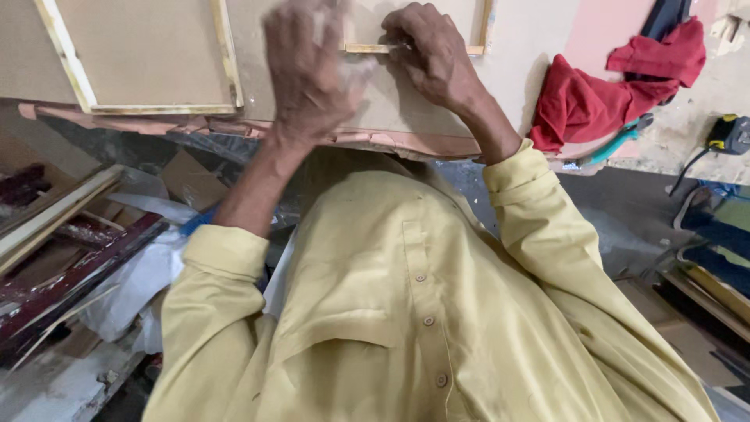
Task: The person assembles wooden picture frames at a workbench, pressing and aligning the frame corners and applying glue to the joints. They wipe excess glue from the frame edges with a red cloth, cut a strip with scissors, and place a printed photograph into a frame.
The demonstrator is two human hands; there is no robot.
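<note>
Cluttered workshop floor (617,227), stacked wood offcuts (55,234) at left, red cloth (601,94) on the pale bench top (687,125) — dim, flat light

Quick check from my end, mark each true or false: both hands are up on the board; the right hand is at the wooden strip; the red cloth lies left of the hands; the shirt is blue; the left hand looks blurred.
1. Both hands are on the brown board. True.
2. The right hand touches the thin wooden strip. True.
3. The red cloth lies left of the hands. False: it lies to their right.
4. The shirt is blue. False: it is pale yellow.
5. The left hand is blurred. True; what it holds cannot be told.
</note>
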